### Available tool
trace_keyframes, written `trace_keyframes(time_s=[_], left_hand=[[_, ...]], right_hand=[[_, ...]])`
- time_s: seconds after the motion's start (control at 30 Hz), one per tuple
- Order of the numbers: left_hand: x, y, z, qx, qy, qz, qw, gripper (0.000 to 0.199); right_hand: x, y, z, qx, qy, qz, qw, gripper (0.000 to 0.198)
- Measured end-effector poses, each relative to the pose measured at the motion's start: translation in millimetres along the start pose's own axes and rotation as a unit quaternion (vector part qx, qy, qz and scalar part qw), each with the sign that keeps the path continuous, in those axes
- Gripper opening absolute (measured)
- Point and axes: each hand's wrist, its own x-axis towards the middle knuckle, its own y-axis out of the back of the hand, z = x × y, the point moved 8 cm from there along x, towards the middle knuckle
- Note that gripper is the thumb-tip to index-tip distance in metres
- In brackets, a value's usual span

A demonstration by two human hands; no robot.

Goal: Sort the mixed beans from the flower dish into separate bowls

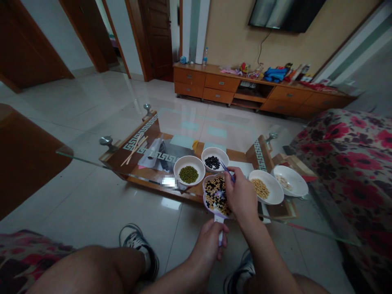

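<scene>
My left hand (208, 241) is wrapped around the white handle of a flower-shaped dish (219, 219), which holds a mix of black beans and pale yellow soybeans. Pinched in my right hand (241, 194) are blue tweezers (227, 169), reaching over the far side of the dish. Their tips are at the near right edge of a white bowl (225, 152) of black beans (212, 162); whether they grip a bean is too small to tell. Left of it stands a bowl (177, 166) of green mung beans (188, 174). Beyond my right wrist is a bowl (277, 192) of soybeans (260, 188).
Another white bowl (298, 183) with a few pale pieces stands far right on the glass table (128, 169). Wooden chopsticks (134, 151) lie at the left. A floral-covered sofa (364, 163) flanks the right side, and a low cabinet (222, 83) lines the wall.
</scene>
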Motion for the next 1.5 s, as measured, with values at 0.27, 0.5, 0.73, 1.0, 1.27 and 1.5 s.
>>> trace_keyframes(time_s=[0.27,0.5,0.73,1.0,1.27,1.5], left_hand=[[2,0,-1,0.01,0.006,0.0,1.0,0.028],[1,0,-1,0.014,0.0,-0.002,1.0,0.028],[0,0,0,0.017,0.0,-0.003,1.0,0.031],[1,0,-2,0.017,0.005,-0.006,1.0,0.03],[1,1,-2,0.006,-0.003,-0.009,1.0,0.03],[1,1,-4,-0.006,0.003,-0.004,1.0,0.03]], right_hand=[[-9,13,9,-0.02,0.004,-0.023,1.0,0.029],[-21,12,23,-0.056,-0.001,-0.1,0.993,0.026],[-29,9,31,-0.105,-0.016,-0.171,0.98,0.026],[-35,-2,24,-0.152,0.025,-0.217,0.964,0.025],[-37,-5,19,-0.165,0.046,-0.221,0.96,0.025],[-36,-4,22,-0.176,0.038,-0.223,0.958,0.023]])
